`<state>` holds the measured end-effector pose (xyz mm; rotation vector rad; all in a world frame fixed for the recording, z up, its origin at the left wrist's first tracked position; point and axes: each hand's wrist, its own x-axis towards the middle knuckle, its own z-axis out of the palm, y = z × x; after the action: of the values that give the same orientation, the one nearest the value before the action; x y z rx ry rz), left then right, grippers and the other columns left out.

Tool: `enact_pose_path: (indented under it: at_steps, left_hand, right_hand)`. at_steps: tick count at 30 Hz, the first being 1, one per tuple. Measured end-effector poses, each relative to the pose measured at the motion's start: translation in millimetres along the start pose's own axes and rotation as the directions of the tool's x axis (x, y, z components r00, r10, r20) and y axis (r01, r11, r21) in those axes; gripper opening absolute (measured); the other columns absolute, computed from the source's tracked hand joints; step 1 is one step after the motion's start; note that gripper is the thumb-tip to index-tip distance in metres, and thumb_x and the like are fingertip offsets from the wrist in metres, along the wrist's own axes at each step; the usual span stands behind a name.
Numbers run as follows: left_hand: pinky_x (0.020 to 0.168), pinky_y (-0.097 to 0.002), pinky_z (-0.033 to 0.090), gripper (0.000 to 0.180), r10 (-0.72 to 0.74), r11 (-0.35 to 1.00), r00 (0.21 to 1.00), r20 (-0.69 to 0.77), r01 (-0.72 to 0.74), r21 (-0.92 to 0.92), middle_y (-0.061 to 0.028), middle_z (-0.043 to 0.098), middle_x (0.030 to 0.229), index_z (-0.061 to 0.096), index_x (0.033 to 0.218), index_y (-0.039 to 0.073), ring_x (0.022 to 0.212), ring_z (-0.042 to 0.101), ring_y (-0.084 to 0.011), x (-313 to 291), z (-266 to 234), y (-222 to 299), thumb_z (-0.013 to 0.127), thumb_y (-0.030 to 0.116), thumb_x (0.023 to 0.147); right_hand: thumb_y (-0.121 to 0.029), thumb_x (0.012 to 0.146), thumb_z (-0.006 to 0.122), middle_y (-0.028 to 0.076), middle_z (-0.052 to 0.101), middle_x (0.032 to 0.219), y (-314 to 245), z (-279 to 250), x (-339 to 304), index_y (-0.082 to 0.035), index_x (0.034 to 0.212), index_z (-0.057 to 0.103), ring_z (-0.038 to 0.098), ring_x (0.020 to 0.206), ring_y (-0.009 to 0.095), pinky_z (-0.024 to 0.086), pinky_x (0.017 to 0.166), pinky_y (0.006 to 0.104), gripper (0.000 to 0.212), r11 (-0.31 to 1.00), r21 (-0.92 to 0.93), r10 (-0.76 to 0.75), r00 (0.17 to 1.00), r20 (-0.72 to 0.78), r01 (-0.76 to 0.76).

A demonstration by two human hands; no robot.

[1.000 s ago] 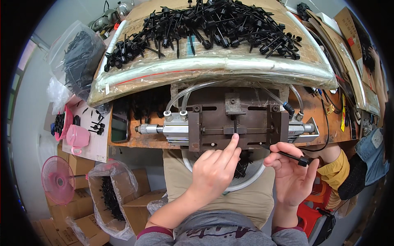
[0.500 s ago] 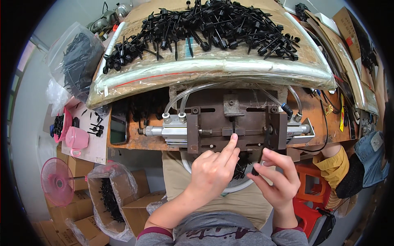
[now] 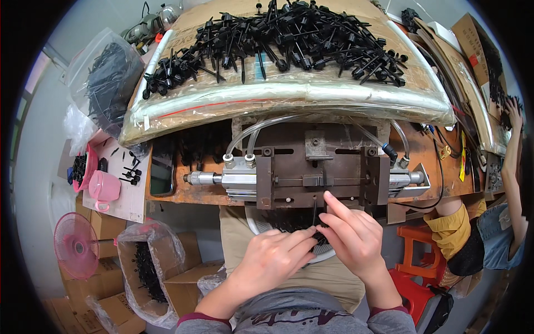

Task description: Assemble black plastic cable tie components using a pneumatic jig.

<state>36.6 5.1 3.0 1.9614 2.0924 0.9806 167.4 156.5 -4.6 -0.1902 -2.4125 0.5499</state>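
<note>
In front of the bench fixture my two hands are close together, over my lap. My left hand [image 3: 276, 257] is closed in a pinch, with a thin black rod-shaped part [image 3: 315, 212] standing up from its fingertips. My right hand [image 3: 356, 238] pinches a second black part [image 3: 325, 201], its upper end just below the fixture's middle block; the fingers hide much of it. The dark metal fixture [image 3: 295, 196] has a small central block [image 3: 317, 181] between two silver air cylinders. Below my fingers, a white-rimmed basket of black parts is partly covered.
A big heap of black stemmed parts [image 3: 300, 39] lies on a plastic-wrapped cardboard sheet behind the fixture. Clear air hoses [image 3: 245, 133] arch over it. At left are a pink cup [image 3: 104, 186], a pink fan [image 3: 78, 245] and a lined carton [image 3: 150, 267]. A co-worker's arm [image 3: 513, 150] reaches in at right.
My left hand has drawn back from the central block toward me and now pinches a rod part. My right hand has moved left beside it. A co-worker's arm has come into view at right.
</note>
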Motion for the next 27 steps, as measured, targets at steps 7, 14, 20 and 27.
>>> enact_pose_path:
  at_steps: [7, 14, 20, 27]
  left_hand:
    - [0.056, -0.0282, 0.051, 0.031, 0.003, 0.997, 1.000, 0.005, -0.002, -0.071, -0.0026, 0.073, 0.098, 0.073, 0.095, 0.007, 0.064, 0.066, -0.0172, -10.4, 10.6, 0.4, 0.080, 0.031, 0.076]
    - [0.056, -0.0259, 0.049, 0.023, 0.085, 0.990, 0.995, -0.047, -0.090, -0.110, -0.0004, 0.073, 0.088, 0.074, 0.091, 0.008, 0.065, 0.066, -0.0139, -11.6, 16.5, 1.7, 0.080, 0.024, 0.077]
    - [0.059, -0.0261, 0.050, 0.016, 0.144, 0.980, 0.988, -0.058, -0.151, -0.133, -0.0013, 0.072, 0.089, 0.072, 0.090, 0.007, 0.069, 0.066, -0.0131, -6.7, 13.6, 4.2, 0.078, 0.018, 0.079]
    - [0.055, -0.0268, 0.051, 0.011, 0.090, 0.988, 0.993, -0.082, -0.099, -0.115, -0.0034, 0.074, 0.082, 0.073, 0.084, 0.007, 0.065, 0.069, -0.0167, -28.4, 10.8, 5.9, 0.080, 0.009, 0.075]
  right_hand:
    - [-0.008, 0.076, 0.069, 0.018, 0.068, 0.120, 1.4, 14.6, 7.1, 0.000, 0.091, 0.067, 0.061, 0.059, 0.015, 0.048, 0.060, 0.0266, 0.017, 0.973, -0.229, -0.016, 0.996, 0.085, 0.035]
    - [-0.005, 0.072, 0.065, 0.019, 0.067, 0.121, -2.9, 13.9, 14.2, 0.000, 0.087, 0.066, 0.058, 0.052, 0.011, 0.044, 0.054, 0.0243, 0.016, 0.965, -0.252, -0.048, 0.993, 0.112, 0.075]
    - [-0.010, 0.075, 0.078, 0.010, 0.070, 0.117, 0.8, -7.5, 19.3, -0.004, 0.097, 0.069, 0.062, 0.058, 0.015, 0.049, 0.056, 0.0244, 0.025, 0.992, -0.128, 0.004, 0.991, 0.134, 0.013]
    - [-0.027, 0.103, 0.047, 0.012, 0.067, 0.075, 82.7, -120.8, 51.5, 0.000, 0.126, 0.053, 0.050, 0.047, 0.008, 0.039, 0.044, 0.0185, 0.036, 0.654, 0.729, 0.603, 0.720, -0.343, -0.201]
